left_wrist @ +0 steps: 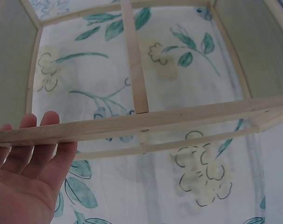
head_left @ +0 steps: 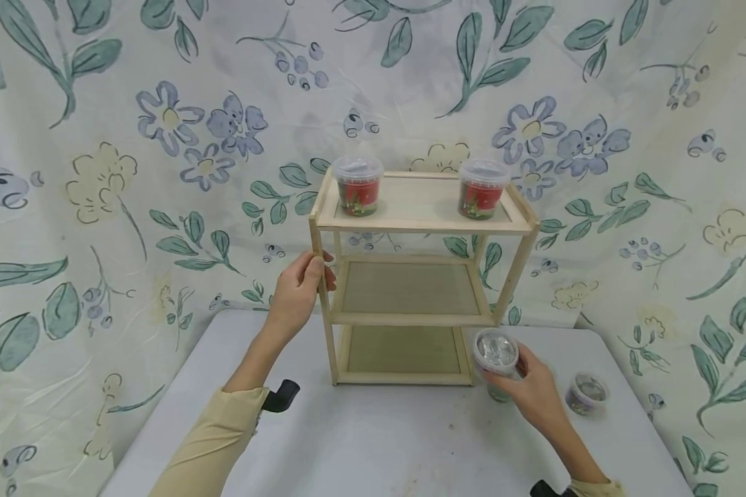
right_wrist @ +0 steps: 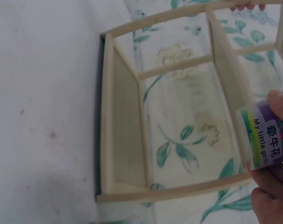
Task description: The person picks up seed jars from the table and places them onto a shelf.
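Observation:
A three-tier wooden shelf (head_left: pixel 404 319) stands on the table. My left hand (head_left: pixel 298 290) grips its left front post near the top; in the left wrist view the fingers of that hand (left_wrist: pixel 31 177) curl round the post (left_wrist: pixel 99 127). My right hand (head_left: pixel 534 386) holds a clear-lidded cup (head_left: pixel 496 352) by the shelf's lower right front corner. The right wrist view shows this cup's purple label (right_wrist: pixel 267 135) between thumb and fingers of the hand (right_wrist: pixel 272 186). On the top tier stand two red-labelled cups, one left (head_left: pixel 358 190) and one right (head_left: pixel 481 193).
Another lidded cup (head_left: pixel 587 395) stands on the white table (head_left: pixel 373 449), right of my right hand. Behind the table hangs a flowered cloth (head_left: pixel 180 138). The middle tier (head_left: pixel 410 288) and bottom tier (head_left: pixel 404 350) show bare panels.

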Action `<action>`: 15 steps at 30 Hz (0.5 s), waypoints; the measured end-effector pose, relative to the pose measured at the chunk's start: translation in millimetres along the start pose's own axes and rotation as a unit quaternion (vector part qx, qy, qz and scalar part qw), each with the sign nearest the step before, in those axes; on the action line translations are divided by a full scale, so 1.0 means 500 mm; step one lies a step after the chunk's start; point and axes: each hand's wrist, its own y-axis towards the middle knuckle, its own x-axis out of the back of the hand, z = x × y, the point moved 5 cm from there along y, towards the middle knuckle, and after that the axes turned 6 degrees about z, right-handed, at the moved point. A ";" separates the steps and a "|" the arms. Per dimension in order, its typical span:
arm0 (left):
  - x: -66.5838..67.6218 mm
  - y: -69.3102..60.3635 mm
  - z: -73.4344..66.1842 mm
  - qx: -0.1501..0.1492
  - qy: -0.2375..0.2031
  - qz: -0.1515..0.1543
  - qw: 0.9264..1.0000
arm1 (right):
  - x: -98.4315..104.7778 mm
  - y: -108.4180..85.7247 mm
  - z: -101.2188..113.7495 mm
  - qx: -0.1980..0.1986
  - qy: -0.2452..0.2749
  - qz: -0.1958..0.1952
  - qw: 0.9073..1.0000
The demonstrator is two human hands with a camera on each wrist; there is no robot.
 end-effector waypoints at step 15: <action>0.000 -0.002 -0.010 0.005 -0.007 -0.003 1.000 | -0.042 0.087 0.090 0.054 0.024 0.020 0.998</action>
